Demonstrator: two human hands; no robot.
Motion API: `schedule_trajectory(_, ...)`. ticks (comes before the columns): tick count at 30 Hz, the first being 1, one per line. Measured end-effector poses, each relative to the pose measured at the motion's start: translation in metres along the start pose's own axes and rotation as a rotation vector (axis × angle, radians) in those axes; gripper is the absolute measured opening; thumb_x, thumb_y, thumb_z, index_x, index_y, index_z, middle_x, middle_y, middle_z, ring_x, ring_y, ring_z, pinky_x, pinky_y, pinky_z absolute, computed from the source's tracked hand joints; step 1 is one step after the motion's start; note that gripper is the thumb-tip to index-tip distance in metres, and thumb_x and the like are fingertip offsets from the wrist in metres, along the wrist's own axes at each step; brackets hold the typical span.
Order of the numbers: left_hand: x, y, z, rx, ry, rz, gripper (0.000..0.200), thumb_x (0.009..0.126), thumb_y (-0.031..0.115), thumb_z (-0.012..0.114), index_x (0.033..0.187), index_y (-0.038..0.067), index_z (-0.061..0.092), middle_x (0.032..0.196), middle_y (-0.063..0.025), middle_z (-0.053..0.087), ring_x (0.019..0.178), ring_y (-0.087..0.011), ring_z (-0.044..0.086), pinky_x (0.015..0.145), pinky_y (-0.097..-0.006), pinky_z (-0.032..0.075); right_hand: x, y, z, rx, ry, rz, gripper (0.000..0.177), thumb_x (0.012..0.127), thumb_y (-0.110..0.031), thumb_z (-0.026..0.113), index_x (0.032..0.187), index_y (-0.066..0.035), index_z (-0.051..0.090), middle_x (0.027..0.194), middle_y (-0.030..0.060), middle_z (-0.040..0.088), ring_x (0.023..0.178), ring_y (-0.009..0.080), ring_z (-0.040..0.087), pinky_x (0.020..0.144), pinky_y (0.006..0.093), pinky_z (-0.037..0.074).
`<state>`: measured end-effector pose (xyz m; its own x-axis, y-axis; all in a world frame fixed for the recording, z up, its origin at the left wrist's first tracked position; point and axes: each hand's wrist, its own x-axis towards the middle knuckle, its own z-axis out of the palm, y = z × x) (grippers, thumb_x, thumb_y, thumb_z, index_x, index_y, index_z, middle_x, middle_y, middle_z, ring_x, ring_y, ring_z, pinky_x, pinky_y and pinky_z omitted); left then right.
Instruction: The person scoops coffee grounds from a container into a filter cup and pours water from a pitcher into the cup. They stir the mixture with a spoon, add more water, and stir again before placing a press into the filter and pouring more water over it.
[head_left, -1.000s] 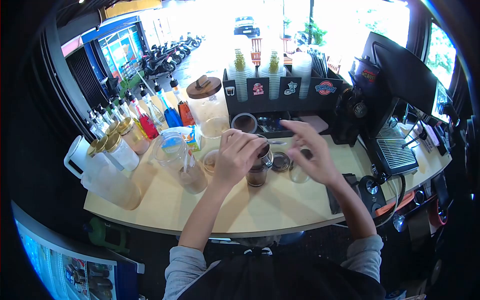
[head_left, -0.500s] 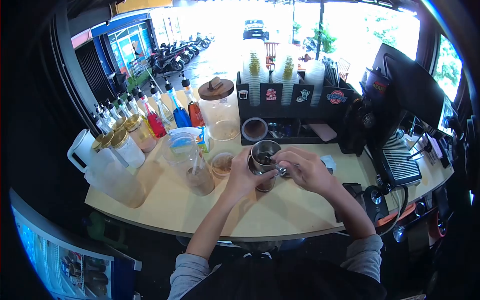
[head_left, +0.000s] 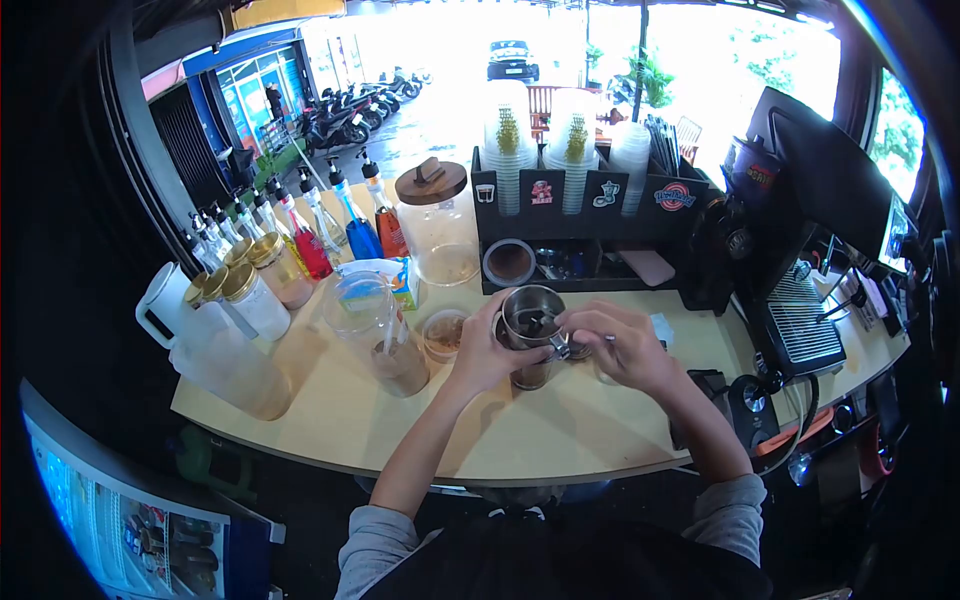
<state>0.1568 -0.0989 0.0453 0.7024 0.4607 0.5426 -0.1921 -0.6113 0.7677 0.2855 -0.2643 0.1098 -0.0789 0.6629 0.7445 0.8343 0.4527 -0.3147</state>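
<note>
My left hand [head_left: 484, 350] is wrapped around a stainless steel cup [head_left: 532, 304] with a metal fitting on its right side. The cup is tilted slightly, and I look down into its shiny inside. My right hand [head_left: 622, 345] is closed in a pinch at the cup's right rim, on a thin metal utensil [head_left: 610, 338] that is mostly hidden by the fingers. To the left of the cup stand a small clear tub [head_left: 442, 333] with brown contents and a tall clear pitcher [head_left: 400, 368] holding a light brown drink and a stirrer.
Syrup pump bottles [head_left: 310, 240], lidded jars [head_left: 262, 305] and a frosted jug [head_left: 235, 370] line the left side. Behind my hands stand a large wooden-lidded jar [head_left: 445, 245] and a black cup organizer [head_left: 580, 225]. An espresso machine [head_left: 800, 315] and scale [head_left: 748, 395] are at right.
My right hand has shifted slightly right and down at the cup's rim, its fingers loosening a little. The cup is tilted a bit differently, while my left hand keeps hold of it.
</note>
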Motion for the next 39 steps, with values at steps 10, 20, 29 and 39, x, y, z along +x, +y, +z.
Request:
schedule_trajectory(10, 0.01, 0.017, -0.009, -0.006, -0.05, 0.029, 0.076, 0.056, 0.019, 0.088, 0.122, 0.004, 0.053, 0.11, -0.0097, 0.065, 0.102, -0.0201, 0.063, 0.091, -0.0329, 0.048, 0.007, 0.001, -0.009, 0.037, 0.049, 0.05, 0.014, 0.088, -0.007, 0.063, 0.1, 0.0, 0.064, 0.099, 0.0128, 0.067, 0.086, 0.0276, 0.066, 0.074, 0.0349, 0.053)
schedule_trajectory(20, 0.018, 0.019, -0.021, -0.071, -0.132, 0.074, 0.078, 0.054, 0.008, 0.083, 0.126, 0.008, 0.052, 0.116, -0.0078, 0.062, 0.111, -0.0197, 0.058, 0.098, -0.0329, 0.044, 0.0, -0.004, -0.008, 0.21, 0.077, 0.095, 0.009, 0.088, -0.001, 0.06, 0.095, 0.0, 0.064, 0.1, 0.0129, 0.066, 0.083, 0.0183, 0.067, 0.068, 0.0287, 0.054)
schedule_trajectory(29, 0.018, 0.015, -0.029, -0.054, -0.203, 0.091, 0.082, 0.053, 0.007, 0.082, 0.129, 0.009, 0.049, 0.122, -0.0078, 0.059, 0.117, -0.0207, 0.055, 0.103, -0.0344, 0.04, -0.004, 0.01, -0.011, 0.768, 0.061, 0.35, 0.021, 0.102, -0.013, 0.038, 0.107, 0.002, 0.051, 0.107, 0.0147, 0.062, 0.094, 0.0153, 0.06, 0.089, 0.0338, 0.05)
schedule_trajectory(39, 0.018, 0.025, -0.03, 0.012, -0.216, 0.181, 0.08, 0.054, 0.007, 0.081, 0.128, 0.009, 0.051, 0.121, -0.0101, 0.061, 0.114, -0.0251, 0.058, 0.101, -0.0363, 0.043, 0.01, 0.026, -0.019, 0.767, 0.133, 0.4, 0.022, 0.103, -0.018, 0.038, 0.104, 0.0, 0.05, 0.103, 0.016, 0.063, 0.088, 0.0157, 0.062, 0.083, 0.0319, 0.052)
